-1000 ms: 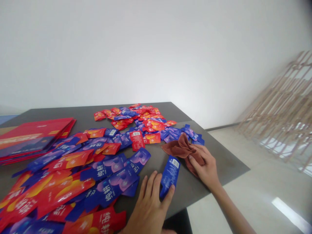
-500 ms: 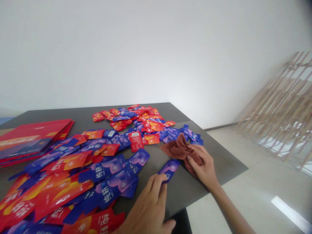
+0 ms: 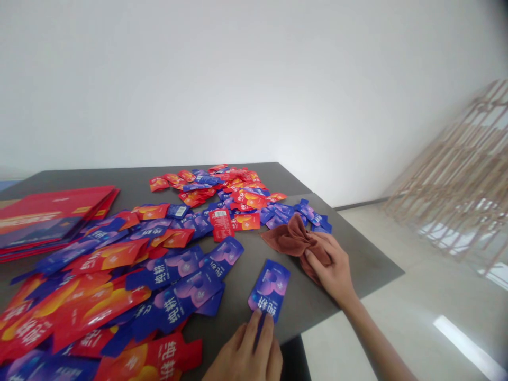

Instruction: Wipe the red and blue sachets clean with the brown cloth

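Observation:
A blue-and-purple sachet (image 3: pixel 273 283) lies flat on the dark table, its lower end under the fingertips of my left hand (image 3: pixel 248 352). Those fingers are bent and closed over the sachet's end; the thumb is hidden. My right hand (image 3: pixel 331 264) is closed around a bunched brown cloth (image 3: pixel 296 238), which touches the tabletop to the right of the sachet. Left of my left hand spreads a pile of red-orange sachets (image 3: pixel 111 301) and blue sachets (image 3: pixel 170 304). A second heap of small sachets (image 3: pixel 246 198) lies farther back, just beyond the cloth.
Stacked red flat packages (image 3: pixel 59 203) sit at the table's left. The table (image 3: pixel 369 259) ends at a right edge, with pale floor (image 3: pixel 420 317) beyond it. A white wall (image 3: pixel 238 79) stands behind, and a slatted wooden rack (image 3: pixel 464 169) leans at the far right.
My left hand has drawn back toward me, uncovering more of the blue sachet, which has turned slightly and shifted left. The right hand and cloth have stayed nearly in place.

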Demonstrator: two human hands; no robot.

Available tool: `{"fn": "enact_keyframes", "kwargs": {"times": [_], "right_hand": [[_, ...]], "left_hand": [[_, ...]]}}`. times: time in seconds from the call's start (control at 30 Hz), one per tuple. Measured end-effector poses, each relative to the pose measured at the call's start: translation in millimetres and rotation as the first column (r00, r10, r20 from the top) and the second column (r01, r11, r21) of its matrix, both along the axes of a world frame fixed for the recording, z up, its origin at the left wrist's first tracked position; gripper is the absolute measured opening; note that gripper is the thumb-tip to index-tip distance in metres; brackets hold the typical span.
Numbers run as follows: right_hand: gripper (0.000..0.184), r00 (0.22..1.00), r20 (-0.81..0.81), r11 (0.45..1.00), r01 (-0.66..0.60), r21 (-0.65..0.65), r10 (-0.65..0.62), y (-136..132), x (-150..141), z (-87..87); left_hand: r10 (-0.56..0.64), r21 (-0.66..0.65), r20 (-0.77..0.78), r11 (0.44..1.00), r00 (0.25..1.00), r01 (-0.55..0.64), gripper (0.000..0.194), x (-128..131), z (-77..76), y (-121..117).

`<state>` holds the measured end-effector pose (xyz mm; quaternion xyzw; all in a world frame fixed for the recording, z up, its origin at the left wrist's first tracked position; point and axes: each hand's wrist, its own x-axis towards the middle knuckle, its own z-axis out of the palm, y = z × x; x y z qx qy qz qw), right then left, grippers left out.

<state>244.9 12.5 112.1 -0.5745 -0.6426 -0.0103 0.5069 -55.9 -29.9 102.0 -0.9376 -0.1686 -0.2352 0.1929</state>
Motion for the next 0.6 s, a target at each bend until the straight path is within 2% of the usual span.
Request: {"fn": "enact_keyframes", "kwargs": {"times": [0.1, 0.23, 0.47, 0.6], "right_hand": [[0.030, 1.000, -0.005, 1.000, 0.006, -0.002, -0.006, -0.3, -0.6, 0.9], [0.029, 1.000, -0.004, 1.000, -0.002, 0.004, 0.002, -0.8, -1.1, 2.5], [0.029, 1.000, 0.020, 1.000, 0.012, -0.004, -0.012, -2.5, -1.4, 4.4], [0.030, 0.999, 0.041, 1.000, 0.012, -0.005, -0.012, -2.8, -1.4, 4.5]], "left_hand": [[0.044, 0.071, -0.015, 0.997, 0.999, -0.043, 0.024, -6.2, -2.0, -5.8], [0.111, 0.140, 0.058, 0.983, 0.992, -0.118, 0.024, -9.5, -8.8, -10.3], [0.073, 0.110, -0.030, 0.991, 0.997, -0.070, 0.026, -11.8, -1.0, -11.9], [0.070, 0.146, -0.057, 0.987, 0.996, -0.061, 0.026, -11.6, -0.8, -13.6]]}}
